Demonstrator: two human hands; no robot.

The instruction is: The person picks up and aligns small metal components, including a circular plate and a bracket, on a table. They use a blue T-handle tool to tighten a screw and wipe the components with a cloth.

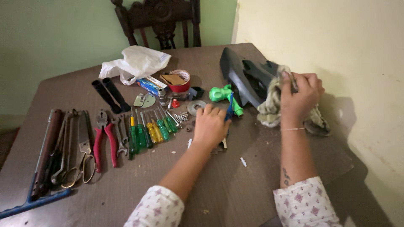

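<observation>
Dark moulded plastic cover (246, 77) at the brown wooden worktop's (235, 185) far right gets our crumpled grey rag (273, 101), gripped in the right hand (299, 94), best pressed firmly, while our left hand (209, 125) closes on a blue-handled tool (229, 110).

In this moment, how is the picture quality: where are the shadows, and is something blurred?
Head view: light is soft and even, no glare; the right hand and cloth cast a dim shadow on the wall; the left hand looks slightly motion-blurred; the screwdrivers stay fairly sharp; table edges bend a little.
</observation>
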